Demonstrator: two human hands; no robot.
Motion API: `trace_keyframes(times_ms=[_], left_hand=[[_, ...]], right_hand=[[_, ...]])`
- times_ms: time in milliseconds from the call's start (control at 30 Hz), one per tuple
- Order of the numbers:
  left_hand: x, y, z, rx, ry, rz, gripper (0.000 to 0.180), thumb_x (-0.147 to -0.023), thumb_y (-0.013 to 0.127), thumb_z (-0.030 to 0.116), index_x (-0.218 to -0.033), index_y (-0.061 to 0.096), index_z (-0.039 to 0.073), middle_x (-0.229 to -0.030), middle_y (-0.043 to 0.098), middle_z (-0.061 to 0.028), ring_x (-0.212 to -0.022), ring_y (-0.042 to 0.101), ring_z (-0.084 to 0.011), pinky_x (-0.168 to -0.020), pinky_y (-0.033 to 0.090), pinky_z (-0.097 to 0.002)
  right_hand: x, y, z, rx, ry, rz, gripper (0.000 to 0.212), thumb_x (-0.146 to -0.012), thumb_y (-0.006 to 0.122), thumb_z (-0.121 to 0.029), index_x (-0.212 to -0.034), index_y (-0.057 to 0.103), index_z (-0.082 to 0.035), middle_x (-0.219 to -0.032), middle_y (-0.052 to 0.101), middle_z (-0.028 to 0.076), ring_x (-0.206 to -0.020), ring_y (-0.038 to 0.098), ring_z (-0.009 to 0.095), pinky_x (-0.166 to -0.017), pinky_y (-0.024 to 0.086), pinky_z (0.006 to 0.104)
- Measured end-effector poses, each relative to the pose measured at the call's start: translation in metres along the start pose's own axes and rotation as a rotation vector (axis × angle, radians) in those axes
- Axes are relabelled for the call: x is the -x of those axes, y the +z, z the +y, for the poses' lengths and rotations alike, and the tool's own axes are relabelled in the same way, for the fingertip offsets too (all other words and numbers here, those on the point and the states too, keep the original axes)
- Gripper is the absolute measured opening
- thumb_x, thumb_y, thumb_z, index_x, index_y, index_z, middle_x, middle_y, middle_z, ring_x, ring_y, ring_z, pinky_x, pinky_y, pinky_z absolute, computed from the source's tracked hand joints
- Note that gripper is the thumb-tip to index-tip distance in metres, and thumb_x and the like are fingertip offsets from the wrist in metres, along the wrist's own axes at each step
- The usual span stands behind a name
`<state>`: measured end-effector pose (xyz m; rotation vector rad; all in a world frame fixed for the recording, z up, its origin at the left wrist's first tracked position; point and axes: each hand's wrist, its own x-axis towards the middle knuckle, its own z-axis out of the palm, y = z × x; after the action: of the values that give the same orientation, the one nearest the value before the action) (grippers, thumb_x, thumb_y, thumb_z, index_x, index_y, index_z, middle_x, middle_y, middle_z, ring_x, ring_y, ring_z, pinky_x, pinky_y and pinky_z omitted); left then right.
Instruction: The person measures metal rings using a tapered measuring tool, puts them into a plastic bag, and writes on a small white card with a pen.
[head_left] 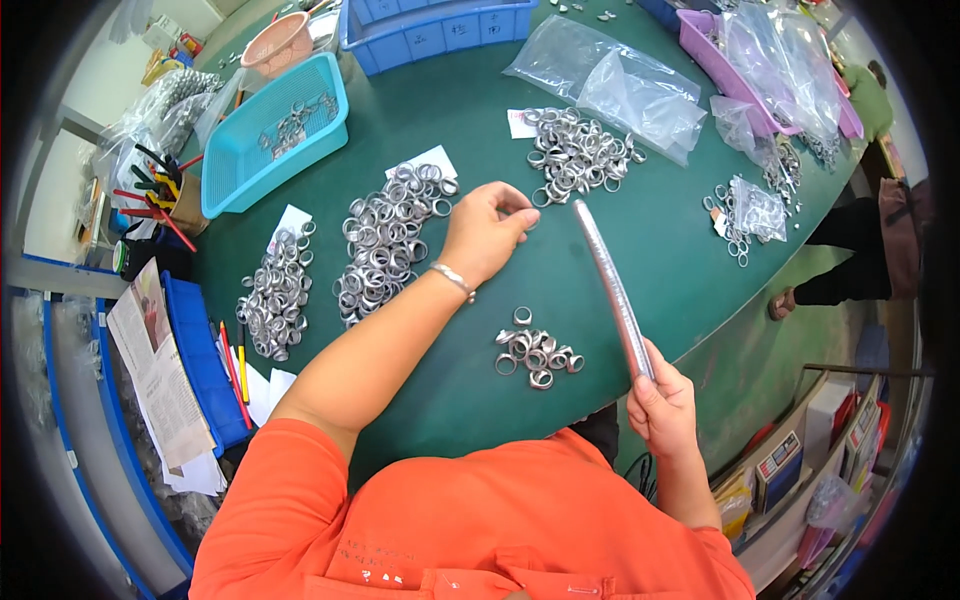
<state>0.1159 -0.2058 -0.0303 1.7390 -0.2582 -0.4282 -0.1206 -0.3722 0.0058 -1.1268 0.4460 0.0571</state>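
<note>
My right hand (662,402) grips the lower end of a tapered silver ring mandrel (612,285), which points up and away over the green table. Marks run along its length. My left hand (490,232) is closed in a pinch beside the mandrel's thin tip, and what looks like a metal ring (533,216) shows at its fingertips. Just beyond lies a heap of silver rings (575,155) by a white paper slip. Close to me sits a smaller group of rings (537,352). Left of my forearm are a large ring heap (385,245) and a narrower one (275,300), each with a paper slip.
A turquoise basket (225,185) holds some metal pieces at the left. Blue bins (440,40) and clear plastic bags (620,85) lie farther back. Pliers (160,185) stand in a holder. Past the table's right edge (770,285), another person (865,245) is partly visible.
</note>
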Motion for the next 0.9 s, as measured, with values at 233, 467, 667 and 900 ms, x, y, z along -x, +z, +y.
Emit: trace_keyframes(times_ms=[233, 467, 667, 900], left_hand=[[-0.011, 0.011, 0.001, -0.24, 0.168, 0.011, 0.013, -0.083, 0.057, -0.002, -0.095, 0.06, -0.005, -0.091, 0.058, -0.0088, -0.074, 0.063, -0.0142, -0.066, 0.051, -0.0255], [0.057, -0.008, 0.013, -0.753, 0.296, -0.472, 0.03, -0.07, 0.075, 0.027, -0.08, 0.062, 0.003, -0.078, 0.06, -0.0118, -0.072, 0.06, -0.0285, -0.063, 0.048, -0.0366], [0.082, -0.01, 0.004, -0.71, 0.391, -0.259, 0.021, -0.07, 0.073, 0.018, -0.077, 0.061, 0.002, -0.076, 0.058, -0.0121, -0.071, 0.059, -0.0296, -0.062, 0.05, -0.0368], [0.085, -0.018, 0.001, -0.527, 0.441, -0.184, 0.006, -0.072, 0.063, 0.001, -0.076, 0.058, 0.001, -0.086, 0.056, -0.0084, -0.074, 0.056, -0.0211, -0.066, 0.047, -0.0286]], right_hand=[[-0.002, -0.007, 0.004, 0.032, -0.045, 0.08, 0.052, -0.091, 0.053, -0.012, -0.136, 0.033, 0.003, -0.064, 0.044, -0.002, -0.044, 0.034, 0.003, -0.035, 0.026, 0.0179], [-0.009, -0.001, 0.009, -0.001, -0.055, 0.032, 0.05, -0.09, 0.054, -0.006, -0.135, 0.035, 0.005, -0.071, 0.046, -0.002, -0.048, 0.035, 0.002, -0.04, 0.026, 0.017], [-0.013, 0.014, 0.007, 0.017, -0.054, -0.029, 0.049, -0.09, 0.053, -0.004, -0.135, 0.035, 0.006, -0.072, 0.048, -0.002, -0.049, 0.035, 0.002, -0.042, 0.028, 0.0173], [-0.006, 0.014, 0.012, 0.024, -0.052, -0.015, 0.05, -0.089, 0.054, -0.002, -0.134, 0.034, 0.007, -0.074, 0.049, -0.001, -0.051, 0.036, 0.002, -0.043, 0.027, 0.0171]])
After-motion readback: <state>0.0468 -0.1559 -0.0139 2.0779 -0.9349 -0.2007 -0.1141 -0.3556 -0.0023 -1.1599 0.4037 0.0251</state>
